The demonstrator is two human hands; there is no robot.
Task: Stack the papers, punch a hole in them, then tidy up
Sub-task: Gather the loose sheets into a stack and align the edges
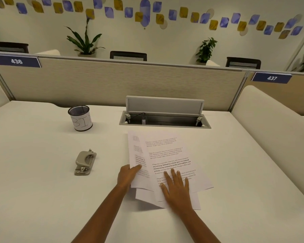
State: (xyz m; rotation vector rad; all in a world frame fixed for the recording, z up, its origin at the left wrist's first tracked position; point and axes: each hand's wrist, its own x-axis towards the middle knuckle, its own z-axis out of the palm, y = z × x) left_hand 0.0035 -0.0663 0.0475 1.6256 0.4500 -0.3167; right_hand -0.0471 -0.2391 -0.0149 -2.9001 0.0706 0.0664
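Observation:
Several printed white papers [167, 155] lie loosely overlapped and skewed on the white desk [42, 199], just right of centre. My left hand [127, 176] grips the left edge of the pile, thumb on top of a sheet. My right hand [175, 186] rests flat on the top sheet with its fingers spread. A grey single-hole punch [85, 163] lies on the desk to the left of the papers, apart from both hands.
A black mesh cup labelled BIN [80, 118] stands at the back left. An open cable hatch [164, 114] with its lid raised sits behind the papers. A beige partition [112, 81] closes the far edge; a cushioned divider [270, 120] borders the right.

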